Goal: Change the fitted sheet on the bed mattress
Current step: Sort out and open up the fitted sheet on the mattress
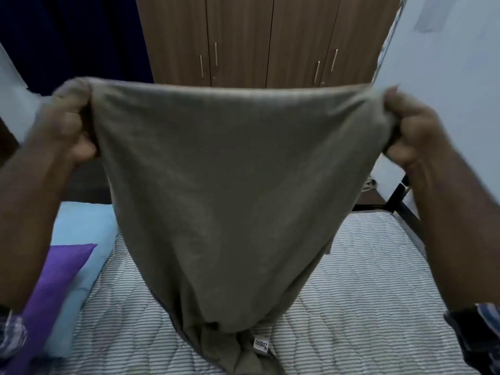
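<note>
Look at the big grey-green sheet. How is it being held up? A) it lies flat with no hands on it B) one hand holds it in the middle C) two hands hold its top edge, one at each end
C: the left hand and the right hand each grip an end of the sheet, stretching its top edge above the striped mattress.

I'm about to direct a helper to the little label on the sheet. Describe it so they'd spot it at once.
Start at the striped mattress, bare across the lower half of the view. The olive sheet, held up by the left hand and right hand, bunches where it meets the mattress. The label sits at that bunch: the only small white tag with dark lettering.
</note>
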Motion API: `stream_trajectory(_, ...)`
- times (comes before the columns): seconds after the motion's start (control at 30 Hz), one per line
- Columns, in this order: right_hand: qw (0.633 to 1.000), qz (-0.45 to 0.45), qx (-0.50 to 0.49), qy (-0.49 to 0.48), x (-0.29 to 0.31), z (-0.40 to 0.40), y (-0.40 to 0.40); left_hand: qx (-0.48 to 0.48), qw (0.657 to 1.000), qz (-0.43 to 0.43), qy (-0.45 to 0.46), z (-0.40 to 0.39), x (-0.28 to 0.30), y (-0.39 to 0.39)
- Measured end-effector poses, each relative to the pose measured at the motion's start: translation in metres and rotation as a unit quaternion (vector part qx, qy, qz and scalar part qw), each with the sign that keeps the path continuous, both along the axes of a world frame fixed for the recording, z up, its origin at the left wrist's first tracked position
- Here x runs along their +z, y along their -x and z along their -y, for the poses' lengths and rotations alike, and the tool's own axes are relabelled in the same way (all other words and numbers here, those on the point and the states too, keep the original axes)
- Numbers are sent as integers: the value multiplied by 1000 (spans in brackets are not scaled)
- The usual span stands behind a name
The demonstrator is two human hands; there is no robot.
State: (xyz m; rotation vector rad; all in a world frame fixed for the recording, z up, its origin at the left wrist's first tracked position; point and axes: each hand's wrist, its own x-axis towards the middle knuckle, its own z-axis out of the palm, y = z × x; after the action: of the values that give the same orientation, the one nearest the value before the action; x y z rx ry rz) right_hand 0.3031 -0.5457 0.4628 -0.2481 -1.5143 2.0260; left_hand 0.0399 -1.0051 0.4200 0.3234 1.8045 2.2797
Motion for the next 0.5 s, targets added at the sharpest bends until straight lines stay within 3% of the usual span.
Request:
stream_trajectory(0.03, 999, -32, 35, 10, 6, -1, -1, -41, 999, 30, 15, 3, -4, -6)
stream_trajectory(0.1, 997, 25, 68, -29, -14, -1, -5, -86, 993, 54, 67, 3, -28, -24)
stream_trajectory(0.17, 987, 130, 57, -76, -53, 4, -8, -24, 994, 40, 99, 0, -56, -39)
stream_trajectory(0.23, 982, 181, 12, -62, -73, 12, -6, 21, 993, 32, 111, -3, -57, -42)
stream_trajectory(0.3, 982, 177, -13, -62, -65, 9, -3, 29, 993, 59, 95, -6, -38, -37)
stream_trajectory(0.43, 998, 59, -15, -30, -31, 1, 1, -4, 1000, -3, -22, -7, -4, -46)
stream_trajectory(0.5, 994, 96, 2, -48, -43, 3, -5, -54, 998, 15, 14, -4, -32, -48)
